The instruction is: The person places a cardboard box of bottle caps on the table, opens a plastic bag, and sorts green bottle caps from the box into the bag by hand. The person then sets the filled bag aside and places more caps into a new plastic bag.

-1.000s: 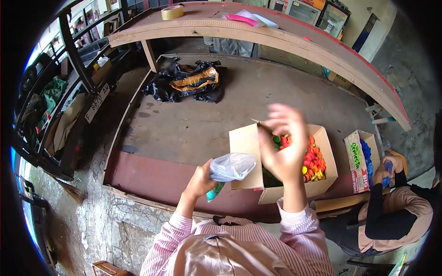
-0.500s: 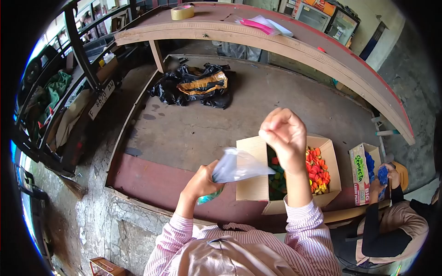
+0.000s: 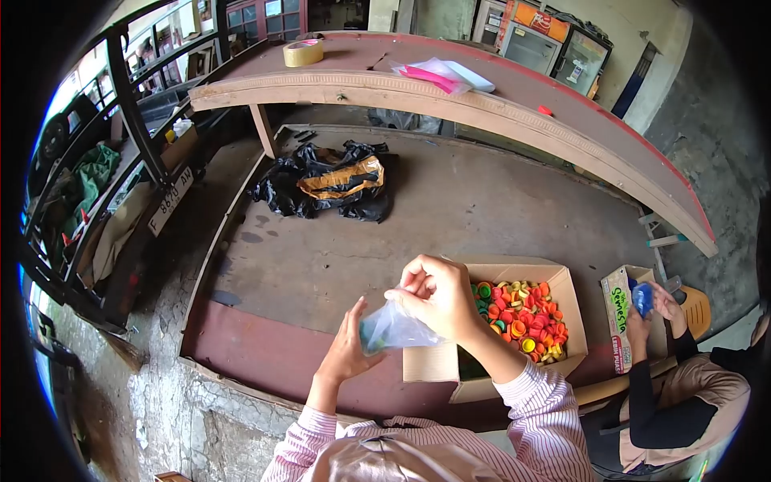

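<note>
A clear plastic bag (image 3: 400, 328) with something green in its lower end hangs between my hands, left of the open cardboard box. My left hand (image 3: 347, 345) cups the filled end, fingers around its side. With fingertips pinched together, my right hand (image 3: 440, 296) grips the bag's upper edge. Red, orange, yellow and green plastic caps (image 3: 534, 317) lie in the cardboard box (image 3: 574, 309), whose left flap (image 3: 430, 364) is folded outward.
A co-worker's hands (image 3: 654, 309) hold a blue bag above a smaller printed box (image 3: 617, 321) at right. Crumpled black plastic (image 3: 289, 189) lies on the large table (image 3: 337, 265). A raised curved shelf (image 3: 353, 60) carries a tape roll (image 3: 303, 53) and plastic packets (image 3: 446, 75).
My right hand has moved down and left from above the box to the bag and now pinches its edge. My left hand has opened up around the bag. The co-worker's hands have risen slightly.
</note>
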Tool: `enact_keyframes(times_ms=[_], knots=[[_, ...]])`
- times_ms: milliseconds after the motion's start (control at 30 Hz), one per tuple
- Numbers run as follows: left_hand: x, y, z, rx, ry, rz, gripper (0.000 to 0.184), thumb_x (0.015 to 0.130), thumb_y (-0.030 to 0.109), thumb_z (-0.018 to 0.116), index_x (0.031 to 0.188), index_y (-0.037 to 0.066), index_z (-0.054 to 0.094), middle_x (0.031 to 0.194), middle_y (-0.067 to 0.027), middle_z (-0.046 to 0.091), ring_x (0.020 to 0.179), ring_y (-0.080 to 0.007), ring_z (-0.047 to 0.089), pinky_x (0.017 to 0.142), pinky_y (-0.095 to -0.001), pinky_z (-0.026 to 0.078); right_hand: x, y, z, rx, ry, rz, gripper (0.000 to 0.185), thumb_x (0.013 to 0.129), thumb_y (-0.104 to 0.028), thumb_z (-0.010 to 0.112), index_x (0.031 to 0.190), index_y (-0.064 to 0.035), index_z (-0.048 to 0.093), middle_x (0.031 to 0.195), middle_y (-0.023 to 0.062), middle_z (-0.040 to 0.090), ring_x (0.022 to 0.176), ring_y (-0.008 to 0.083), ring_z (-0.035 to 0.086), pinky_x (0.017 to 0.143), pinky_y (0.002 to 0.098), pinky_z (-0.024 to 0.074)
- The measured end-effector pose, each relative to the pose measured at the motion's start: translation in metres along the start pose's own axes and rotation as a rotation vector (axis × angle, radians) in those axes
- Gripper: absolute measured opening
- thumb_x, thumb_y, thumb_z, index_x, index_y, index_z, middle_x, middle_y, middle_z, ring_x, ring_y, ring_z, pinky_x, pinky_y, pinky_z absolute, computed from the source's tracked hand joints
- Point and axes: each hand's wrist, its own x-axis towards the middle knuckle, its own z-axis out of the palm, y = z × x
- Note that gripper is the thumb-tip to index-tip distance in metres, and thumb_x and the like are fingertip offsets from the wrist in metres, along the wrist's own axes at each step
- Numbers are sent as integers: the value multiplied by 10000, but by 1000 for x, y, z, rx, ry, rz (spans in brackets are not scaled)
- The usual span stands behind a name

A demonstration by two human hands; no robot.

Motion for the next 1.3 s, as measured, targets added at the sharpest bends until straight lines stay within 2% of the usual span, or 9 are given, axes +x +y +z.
enact_keyframes(times_ms=[133, 267, 500, 667, 733, 900, 967, 1133, 1300], knots=[[11, -56, 4, -59, -363, -13, 976, 561, 140, 758, 1314, 3, 152, 1287, -220, 304, 1180, -322, 357, 973, -389, 324, 29, 20, 0, 298, -21, 295, 171, 708, -48, 677, 757, -24, 516, 646, 19, 549, 575, 55, 550, 508, 193, 457], [30, -28, 28, -273, -8, -1, 1021, 512, 236, 799, 1295, -11, 193, 1266, -199, 341, 1187, -300, 352, 972, -388, 315, 56, 35, 17, 590, -143, 451, 170, 748, -49, 636, 843, -36, 496, 788, 28, 508, 684, 85, 550, 609, 193, 469], [72, -88, 8, -644, 29, -253, 477, 751, 130, 488, 1190, -21, 375, 1040, -112, 518, 948, -186, 494, 847, -302, 389, 108, 76, 19, 852, 274, 366, 83, 768, 74, 512, 806, 11, 474, 795, 64, 511, 740, 179, 599, 692, 245, 524], [104, -149, -18, -541, -183, -588, 395, 745, 141, 427, 1095, -36, 476, 928, -79, 553, 829, -154, 511, 744, -267, 406, 132, 126, 42, 917, 415, 554, 122, 773, 121, 424, 803, 9, 462, 846, 89, 519, 908, 260, 576, 858, 290, 476], [106, -175, -18, -429, -249, -721, 442, 749, 194, 440, 1112, -55, 484, 964, -126, 570, 874, -174, 521, 784, -276, 396, 136, 152, 62, 952, 437, 552, 96, 753, 99, 484, 751, 3, 485, 788, 79, 543, 806, 205, 608, 700, 268, 524], [107, -203, 1, -77, -246, -498, 308, 763, 135, 416, 1007, -27, 514, 900, -167, 571, 800, -242, 521, 755, -328, 405, 146, 207, 98, 817, 436, 682, 142, 717, 25, 567, 837, -25, 510, 750, 49, 550, 624, 109, 549, 554, 214, 468], [113, -199, 1, 35, 67, -69, 291, 783, 76, 427, 1054, -2, 496, 983, -175, 559, 839, -282, 524, 777, -357, 408, 141, 208, 95, 792, 374, 687, 176, 709, 7, 577, 870, -25, 513, 752, 44, 548, 625, 104, 540, 558, 217, 460], [114, -188, 8, -9, 128, -223, 254, 821, 96, 473, 1059, 8, 492, 963, -155, 563, 802, -266, 523, 731, -343, 426, 96, 171, 30, 777, 270, 630, 188, 781, -39, 565, 947, -13, 482, 956, 98, 536, 965, 195, 531, 886, 346, 424], [102, -181, 20, 159, 196, -282, 323, 802, 212, 541, 1066, 31, 495, 979, -142, 520, 891, -295, 495, 784, -377, 401, 3, 151, -59, 483, 491, 403, 159, 794, 14, 520, 949, -13, 493, 1013, 134, 546, 1051, 231, 502, 880, 300, 423]])
